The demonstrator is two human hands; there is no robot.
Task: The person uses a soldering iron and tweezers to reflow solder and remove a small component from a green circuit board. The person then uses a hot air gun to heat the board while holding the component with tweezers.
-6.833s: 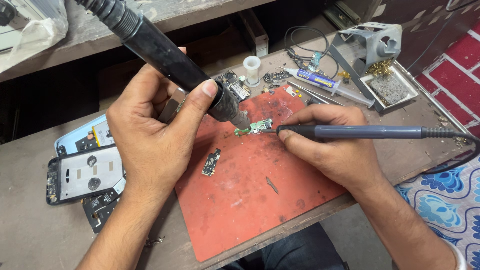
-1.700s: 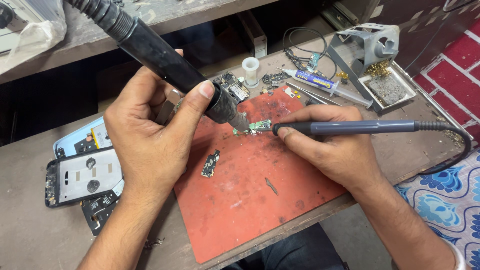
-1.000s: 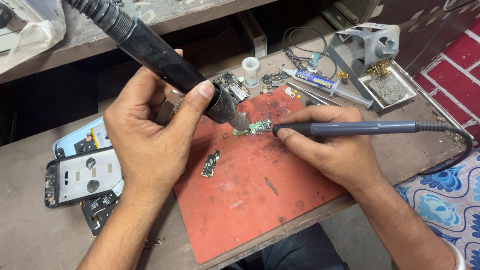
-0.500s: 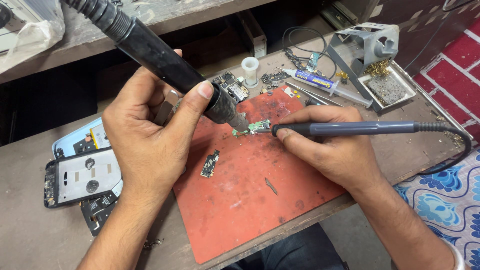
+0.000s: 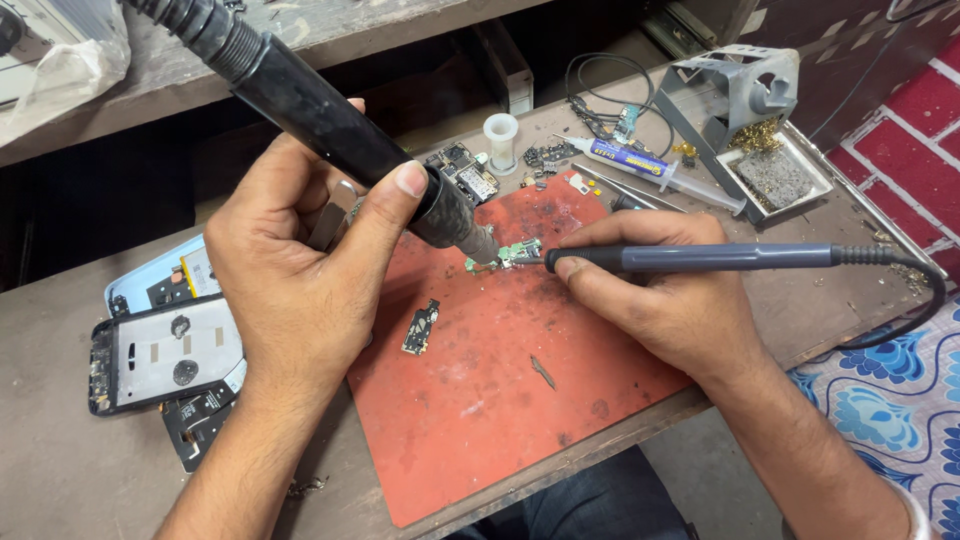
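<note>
I see both my forearms bare from wrist to frame edge, no sleeves on either. My left hand (image 5: 300, 280) has no ring or watch, the nails cut short. My right hand (image 5: 670, 300) is likewise without rings; a pale band (image 5: 915, 510) circles that forearm at the bottom corner. Dark blue trousers (image 5: 590, 500) show below.
</note>
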